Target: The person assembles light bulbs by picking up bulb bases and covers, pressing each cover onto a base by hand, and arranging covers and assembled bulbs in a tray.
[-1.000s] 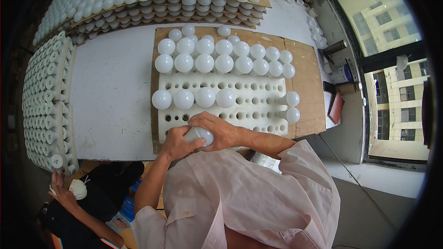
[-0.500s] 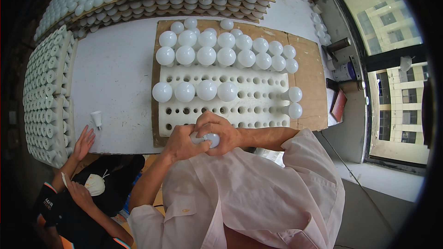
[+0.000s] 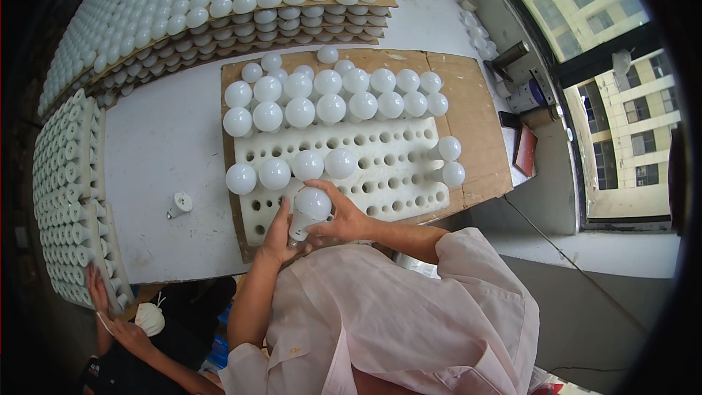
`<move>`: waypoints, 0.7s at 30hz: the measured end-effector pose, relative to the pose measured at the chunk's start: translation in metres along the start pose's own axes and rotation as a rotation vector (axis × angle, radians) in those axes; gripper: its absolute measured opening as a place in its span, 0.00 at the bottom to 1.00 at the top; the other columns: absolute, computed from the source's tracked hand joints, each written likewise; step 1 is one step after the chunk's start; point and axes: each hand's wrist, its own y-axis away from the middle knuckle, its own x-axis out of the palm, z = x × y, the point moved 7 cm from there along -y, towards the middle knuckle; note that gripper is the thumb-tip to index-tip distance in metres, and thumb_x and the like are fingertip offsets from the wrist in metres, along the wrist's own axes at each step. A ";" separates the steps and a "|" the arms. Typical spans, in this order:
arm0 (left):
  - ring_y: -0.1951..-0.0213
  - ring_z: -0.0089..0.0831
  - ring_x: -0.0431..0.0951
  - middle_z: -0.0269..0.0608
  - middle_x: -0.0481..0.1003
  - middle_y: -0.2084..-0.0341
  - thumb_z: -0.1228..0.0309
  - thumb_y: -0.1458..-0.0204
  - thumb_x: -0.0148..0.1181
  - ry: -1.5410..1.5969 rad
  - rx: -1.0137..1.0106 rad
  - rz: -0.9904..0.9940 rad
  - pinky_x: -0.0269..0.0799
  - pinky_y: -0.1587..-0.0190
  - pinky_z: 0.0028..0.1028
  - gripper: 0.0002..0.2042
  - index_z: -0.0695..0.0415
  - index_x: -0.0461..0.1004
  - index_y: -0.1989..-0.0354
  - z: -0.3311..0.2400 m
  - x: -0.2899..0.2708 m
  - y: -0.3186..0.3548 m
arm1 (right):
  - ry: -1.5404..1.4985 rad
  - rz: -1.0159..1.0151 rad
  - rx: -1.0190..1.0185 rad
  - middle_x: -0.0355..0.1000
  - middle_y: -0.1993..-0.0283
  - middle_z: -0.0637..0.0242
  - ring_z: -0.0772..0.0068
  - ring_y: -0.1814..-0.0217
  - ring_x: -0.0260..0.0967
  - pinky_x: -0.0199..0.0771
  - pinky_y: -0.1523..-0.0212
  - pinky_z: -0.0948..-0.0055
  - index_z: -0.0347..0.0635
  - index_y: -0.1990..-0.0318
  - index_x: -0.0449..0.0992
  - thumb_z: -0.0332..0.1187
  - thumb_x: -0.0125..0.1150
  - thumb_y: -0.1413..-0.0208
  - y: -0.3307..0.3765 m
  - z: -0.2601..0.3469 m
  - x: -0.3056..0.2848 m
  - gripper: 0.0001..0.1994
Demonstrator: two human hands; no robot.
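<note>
A light bulb (image 3: pixel 313 206) with a white globe and a tapered white base is between my hands, tilted, globe up, its screw end low. My left hand (image 3: pixel 276 238) lies along the base side with its fingers partly hidden. Around the globe and neck curl the fingers and thumb of my right hand (image 3: pixel 344 216). Just beyond is a white foam tray (image 3: pixel 409 168) with rows of holes. Round white bulbs (image 3: pixel 300 112) fill its far rows, four-like group aside, and several more bulbs (image 3: pixel 307 165) stand in a nearer row.
Cardboard (image 3: pixel 479 146) lies under the tray. A loose bulb base (image 3: pixel 180 205) rests on the white table (image 3: pixel 164 249). Trays of bases (image 3: pixel 62 197) stand at left, stacked bulb boards (image 3: pixel 219 7) at the back. A co-worker's hand (image 3: pixel 99 289) touches the left tray.
My hands have opened out from around the bulb, which now shows almost whole. The loose base on the table has shifted its pose. The co-worker's hand has moved to the left tray.
</note>
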 end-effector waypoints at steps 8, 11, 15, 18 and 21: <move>0.62 0.33 0.80 0.51 0.78 0.60 0.74 0.43 0.53 -0.494 0.716 -0.578 0.74 0.68 0.23 0.11 0.69 0.71 0.55 -0.057 -0.072 0.080 | 0.693 -0.720 -0.477 0.58 0.43 0.54 0.57 0.41 0.59 0.64 0.42 0.62 0.43 0.38 0.53 0.23 0.73 0.66 0.041 0.029 -0.138 0.44; 0.54 0.36 0.78 0.51 0.77 0.56 0.78 0.43 0.49 -0.643 1.080 -0.985 0.72 0.63 0.24 0.12 0.69 0.69 0.52 -0.094 -0.138 0.134 | 0.842 -0.675 -0.506 0.59 0.44 0.51 0.51 0.42 0.60 0.66 0.44 0.59 0.44 0.39 0.56 0.24 0.73 0.67 0.028 0.018 -0.148 0.43; 0.41 0.47 0.68 0.58 0.66 0.43 0.85 0.50 0.47 -0.988 0.969 -1.479 0.67 0.45 0.33 0.23 0.67 0.63 0.42 -0.125 -0.213 0.178 | 0.882 -0.510 -0.332 0.58 0.43 0.51 0.47 0.40 0.59 0.65 0.43 0.56 0.45 0.40 0.61 0.27 0.72 0.64 0.015 -0.005 -0.151 0.39; 0.34 0.51 0.56 0.60 0.56 0.36 0.89 0.56 0.46 -1.341 0.793 -1.586 0.52 0.34 0.39 0.32 0.65 0.56 0.37 -0.132 -0.257 0.192 | 0.823 -0.526 -0.343 0.61 0.44 0.52 0.50 0.41 0.61 0.65 0.44 0.58 0.43 0.44 0.67 0.30 0.70 0.61 0.013 0.018 -0.155 0.31; 0.32 0.52 0.50 0.60 0.52 0.34 0.90 0.58 0.48 -1.612 0.500 -1.518 0.43 0.30 0.42 0.35 0.62 0.53 0.36 -0.136 -0.278 0.175 | 0.772 -0.633 -0.462 0.65 0.46 0.54 0.58 0.46 0.65 0.68 0.48 0.63 0.41 0.48 0.70 0.26 0.66 0.57 -0.006 0.052 -0.175 0.24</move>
